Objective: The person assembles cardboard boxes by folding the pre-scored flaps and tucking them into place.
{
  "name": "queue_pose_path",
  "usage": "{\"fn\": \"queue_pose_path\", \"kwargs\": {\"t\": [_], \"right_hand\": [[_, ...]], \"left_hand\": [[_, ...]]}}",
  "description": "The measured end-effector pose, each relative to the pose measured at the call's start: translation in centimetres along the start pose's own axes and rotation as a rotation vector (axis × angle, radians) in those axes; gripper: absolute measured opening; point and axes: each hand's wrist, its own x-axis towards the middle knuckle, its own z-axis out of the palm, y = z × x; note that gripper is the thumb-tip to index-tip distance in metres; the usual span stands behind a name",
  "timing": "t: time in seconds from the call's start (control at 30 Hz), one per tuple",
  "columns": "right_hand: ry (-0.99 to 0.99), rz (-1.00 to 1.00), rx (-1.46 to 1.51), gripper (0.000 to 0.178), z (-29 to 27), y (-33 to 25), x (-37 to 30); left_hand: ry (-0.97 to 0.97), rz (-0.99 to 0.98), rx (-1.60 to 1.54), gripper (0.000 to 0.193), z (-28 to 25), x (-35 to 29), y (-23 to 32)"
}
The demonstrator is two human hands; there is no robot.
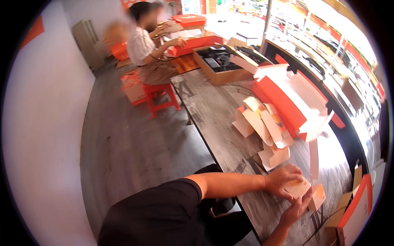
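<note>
A small pale cardboard box (297, 188) with orange print is held between my two hands over the table. My left hand (280, 180) grips it from the left and top, fingers curled around its edge. At its lower right side, my right hand (296, 208) presses against it with the fingers bent. Just right of my right hand stands a second small box (317, 197), white and orange. Beyond my hands lies a loose pile of opened small cartons (262, 123), their flaps spread.
A large open red-and-white box (283, 100) lies behind the pile. Farther off, a brown carton (221, 76) holds black devices. Another red-edged box (357, 213) stands at right. A person (143, 49) sits on a red stool (158, 100) at the far end. The table's edge (201, 133) runs along my left.
</note>
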Motion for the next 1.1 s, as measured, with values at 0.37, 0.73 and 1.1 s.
{"fn": "queue_pose_path", "kwargs": {"t": [0.37,0.73,1.1], "right_hand": [[0.085,-0.055,-0.130,0.049,0.3,0.1,0.7],[0.239,-0.080,0.041,0.036,-1.2,-0.5,0.5],[0.164,0.085,0.249,0.033,-0.5,-1.1,0.6]], "left_hand": [[-0.047,0.023,0.014,0.080,-1.1,0.1,0.9],[-0.166,-0.414,-0.664,0.083,-0.1,0.0,0.6],[-0.247,-0.282,-0.722,0.105,0.8,-0.3,-0.3]]}}
